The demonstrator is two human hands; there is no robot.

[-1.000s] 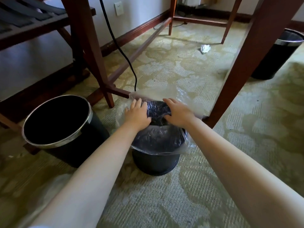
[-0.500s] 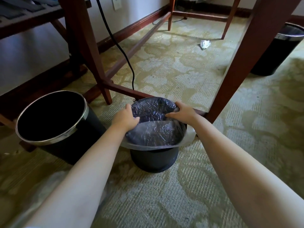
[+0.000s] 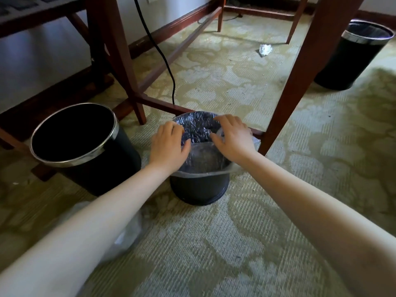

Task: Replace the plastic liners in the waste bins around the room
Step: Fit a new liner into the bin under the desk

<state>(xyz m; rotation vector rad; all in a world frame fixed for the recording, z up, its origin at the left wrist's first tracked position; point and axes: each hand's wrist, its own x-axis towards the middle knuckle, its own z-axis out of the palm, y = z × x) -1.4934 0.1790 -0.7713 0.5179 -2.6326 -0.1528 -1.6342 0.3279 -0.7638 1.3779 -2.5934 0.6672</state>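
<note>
Both arms extend forward, forearms bare. The left hand point(image 3: 169, 144) lies palm down, fingers bent (tips hidden). The right hand point(image 3: 233, 139) lies palm down, fingers spread, arched.

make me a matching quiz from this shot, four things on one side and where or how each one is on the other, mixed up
Things
1. small bin
2. large left bin
3. far bin
4. crumpled paper

States
A. lies on the carpet, far back
B. clear liner over its rim, left hand and right hand on it
C. no liner shows over its rim
D. stands past the wooden leg, far right

Pairs: 1-B, 2-C, 3-D, 4-A
</note>
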